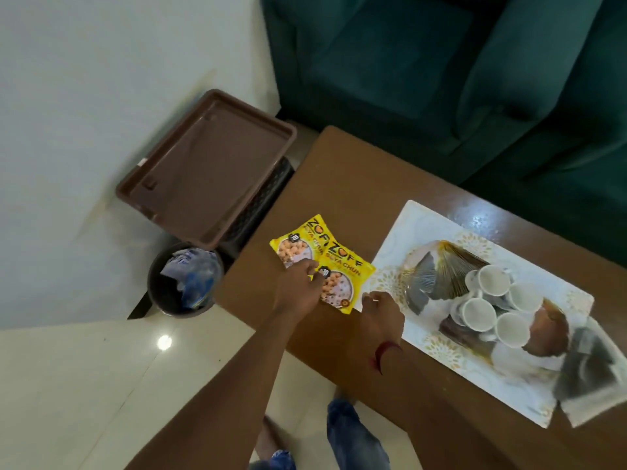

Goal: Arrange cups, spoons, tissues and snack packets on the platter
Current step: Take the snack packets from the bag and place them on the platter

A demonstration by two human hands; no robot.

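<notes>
My left hand (298, 283) pinches the two overlapping yellow snack packets (325, 266) on the brown table (339, 184). My right hand (381, 312), fingers loosely curled and holding nothing, hovers at their 5 o'clock corner. At 3 o'clock lies the white platter (424, 228) with four white cups (493, 301) clustered on it.

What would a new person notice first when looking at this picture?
Probably the two bright yellow snack packets near the left end of the brown table, with the left hand on them and the right hand beside them. Next, the white platter to their right, carrying four white cups in a cluster. A brown tray sits off the table to the left.
</notes>
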